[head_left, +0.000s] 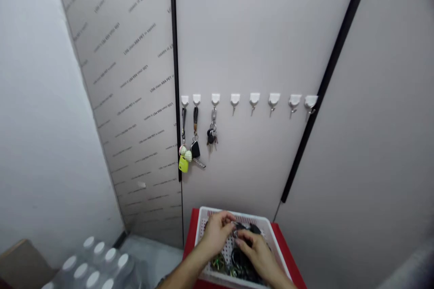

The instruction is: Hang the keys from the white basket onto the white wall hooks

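Observation:
My left hand (217, 231) and my right hand (257, 253) are over a white perforated plastic basket (276, 239). Between their fingertips is a small shiny metal key ring (234, 229), pinched from both sides. Dark items (253, 229) lie just behind my right fingers; I cannot tell whether they hang from the ring. In the basket, beneath my hands, are a green and gold wheel-shaped charm (217, 262) and a heap of black pieces (238, 259), partly hidden by my right hand.
A row of white hooks (235, 98) runs along the grey panel. The leftmost three carry a lime-green key holder (183, 164), a black car key (195, 149) and a key bunch (212, 135). The basket rests on a red surface (191, 235). White-capped bottles (81, 271) stand lower left.

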Demonstrator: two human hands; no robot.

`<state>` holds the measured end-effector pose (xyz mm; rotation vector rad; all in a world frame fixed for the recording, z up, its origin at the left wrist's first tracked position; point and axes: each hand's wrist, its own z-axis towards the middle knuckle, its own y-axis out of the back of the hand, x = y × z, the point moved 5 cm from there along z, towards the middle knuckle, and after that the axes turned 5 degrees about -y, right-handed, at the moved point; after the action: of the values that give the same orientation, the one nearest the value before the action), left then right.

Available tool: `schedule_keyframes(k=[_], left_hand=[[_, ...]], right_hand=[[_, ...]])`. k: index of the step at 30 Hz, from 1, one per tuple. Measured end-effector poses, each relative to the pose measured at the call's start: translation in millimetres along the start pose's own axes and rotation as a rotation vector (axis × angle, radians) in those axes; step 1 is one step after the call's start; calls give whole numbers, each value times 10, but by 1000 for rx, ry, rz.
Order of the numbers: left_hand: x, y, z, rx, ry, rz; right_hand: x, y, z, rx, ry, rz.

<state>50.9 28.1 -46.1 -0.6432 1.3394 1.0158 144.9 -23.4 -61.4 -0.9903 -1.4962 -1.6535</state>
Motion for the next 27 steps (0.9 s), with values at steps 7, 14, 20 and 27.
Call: schedule_keyframes(k=[7, 14, 20, 27], left_hand=[[-192, 20, 73, -7, -142, -28], [-801, 55, 399, -51, -238, -39], [-1525, 281, 866, -196, -299, -9], [-1860, 450, 1056, -335, -289, 201]], right_hand=[[433, 352, 219, -209, 43, 128], [1157, 681, 588, -366, 146, 268], [1861, 1064, 933, -552, 300, 410], [2149, 1236, 1297, -707, 293, 236]])
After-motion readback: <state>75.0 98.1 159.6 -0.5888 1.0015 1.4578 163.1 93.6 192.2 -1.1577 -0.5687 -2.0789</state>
